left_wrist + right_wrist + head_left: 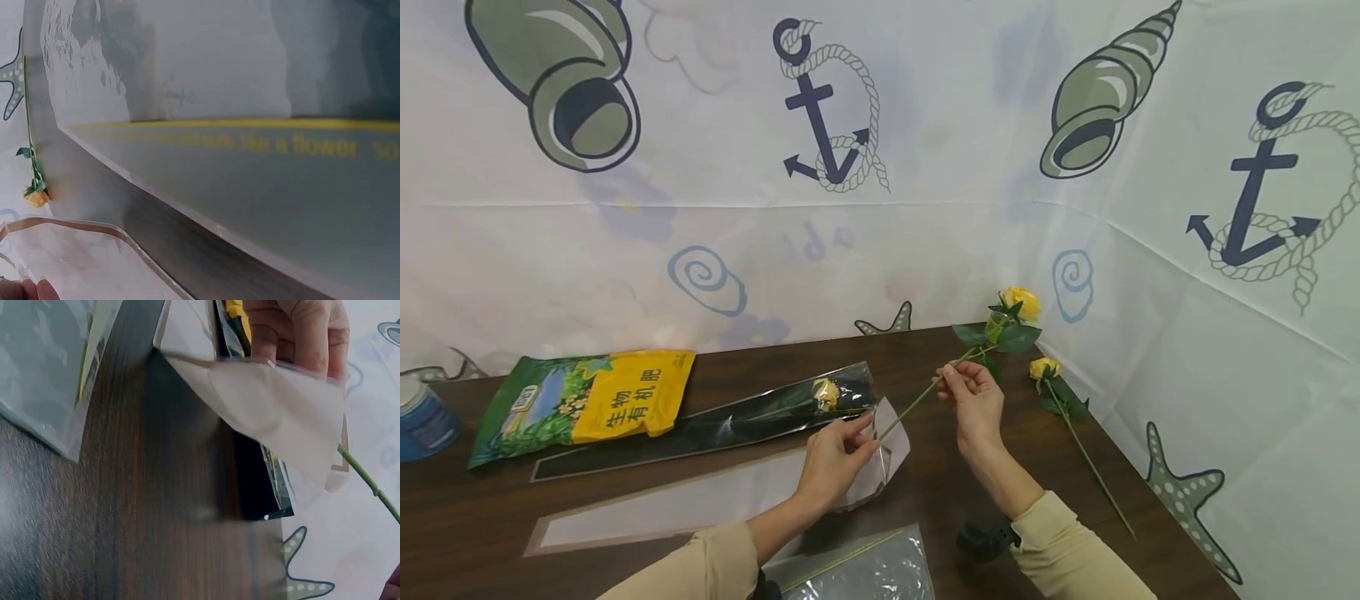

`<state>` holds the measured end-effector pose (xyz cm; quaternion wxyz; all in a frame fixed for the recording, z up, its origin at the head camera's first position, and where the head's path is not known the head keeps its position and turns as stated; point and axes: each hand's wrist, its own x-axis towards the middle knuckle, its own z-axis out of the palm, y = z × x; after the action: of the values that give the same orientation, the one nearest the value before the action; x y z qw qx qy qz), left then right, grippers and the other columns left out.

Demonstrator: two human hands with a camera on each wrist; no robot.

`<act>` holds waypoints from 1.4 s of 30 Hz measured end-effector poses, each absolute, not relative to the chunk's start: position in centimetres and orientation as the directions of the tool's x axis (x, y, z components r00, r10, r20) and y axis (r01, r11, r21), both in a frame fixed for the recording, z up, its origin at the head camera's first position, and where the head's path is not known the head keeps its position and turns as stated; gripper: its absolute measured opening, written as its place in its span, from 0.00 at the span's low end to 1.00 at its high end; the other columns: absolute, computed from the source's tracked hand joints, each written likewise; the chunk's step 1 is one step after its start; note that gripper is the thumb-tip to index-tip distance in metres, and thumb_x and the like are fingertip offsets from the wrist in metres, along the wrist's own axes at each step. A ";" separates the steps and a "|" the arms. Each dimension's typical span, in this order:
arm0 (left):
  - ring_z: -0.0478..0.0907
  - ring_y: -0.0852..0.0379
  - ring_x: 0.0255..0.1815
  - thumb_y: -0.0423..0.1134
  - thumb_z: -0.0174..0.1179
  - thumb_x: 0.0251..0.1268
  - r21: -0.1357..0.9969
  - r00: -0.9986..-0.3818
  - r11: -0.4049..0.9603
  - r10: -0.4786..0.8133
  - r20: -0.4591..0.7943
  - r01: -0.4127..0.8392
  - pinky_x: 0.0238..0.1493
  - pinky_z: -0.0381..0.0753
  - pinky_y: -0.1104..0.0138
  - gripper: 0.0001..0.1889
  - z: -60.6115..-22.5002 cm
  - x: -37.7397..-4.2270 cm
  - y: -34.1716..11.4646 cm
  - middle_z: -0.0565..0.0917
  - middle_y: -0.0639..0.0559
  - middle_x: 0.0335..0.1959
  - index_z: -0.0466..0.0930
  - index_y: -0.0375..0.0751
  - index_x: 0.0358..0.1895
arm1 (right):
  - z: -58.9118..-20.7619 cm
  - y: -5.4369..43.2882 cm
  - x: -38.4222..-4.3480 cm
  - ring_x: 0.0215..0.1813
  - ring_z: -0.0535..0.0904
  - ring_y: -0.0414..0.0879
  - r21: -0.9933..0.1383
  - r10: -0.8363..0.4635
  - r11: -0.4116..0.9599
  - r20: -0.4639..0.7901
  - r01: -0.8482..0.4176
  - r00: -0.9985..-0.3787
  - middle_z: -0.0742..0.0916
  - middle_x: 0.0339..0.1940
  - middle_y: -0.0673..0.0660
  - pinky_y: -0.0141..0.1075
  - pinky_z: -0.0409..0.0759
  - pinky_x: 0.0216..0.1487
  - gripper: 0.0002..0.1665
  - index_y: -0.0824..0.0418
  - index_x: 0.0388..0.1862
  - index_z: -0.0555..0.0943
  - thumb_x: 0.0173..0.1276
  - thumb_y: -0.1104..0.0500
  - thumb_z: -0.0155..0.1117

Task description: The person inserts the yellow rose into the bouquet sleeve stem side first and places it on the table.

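My right hand point(976, 408) pinches the green stem of a yellow rose point(1021, 305), its bloom up and away to the right. The stem's lower end reaches the mouth of a white sleeve with a tan border point(700, 496). At that mouth my left hand point(835, 467) pinches the sleeve's edge between thumb and fingers. In the right wrist view the flared sleeve mouth point(269, 406) hangs beside the stem point(369, 481). Only fingertips of my left hand point(28, 289) show in the left wrist view.
Behind the white sleeve lies a black sleeve point(752, 425) with a yellow rose inside. Another yellow rose point(1045, 368) rests along the table's right edge. Clear grey sleeves point(880, 567) lie in front. A yellow-green fertilizer bag point(587, 400) and blue jar point(426, 421) stand left.
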<state>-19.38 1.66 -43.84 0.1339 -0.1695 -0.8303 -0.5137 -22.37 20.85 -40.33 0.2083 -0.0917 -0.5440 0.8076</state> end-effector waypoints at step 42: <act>0.78 0.61 0.26 0.33 0.68 0.52 0.827 -0.902 0.367 0.110 0.417 0.426 0.27 0.72 0.74 0.17 -42.5 -19.9 2.8 0.83 0.52 0.24 0.84 0.35 0.48 | -42.7 17.2 -22.0 0.26 0.80 0.36 -0.899 0.371 -0.387 0.052 -0.205 -0.927 0.87 0.25 0.46 0.25 0.72 0.29 0.10 0.64 0.46 0.79 0.66 0.67 0.59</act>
<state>-19.94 2.76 -42.50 0.1472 -0.1647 -0.8135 -0.5380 -22.02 17.25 -42.75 0.1740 -0.0789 -0.5257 0.8289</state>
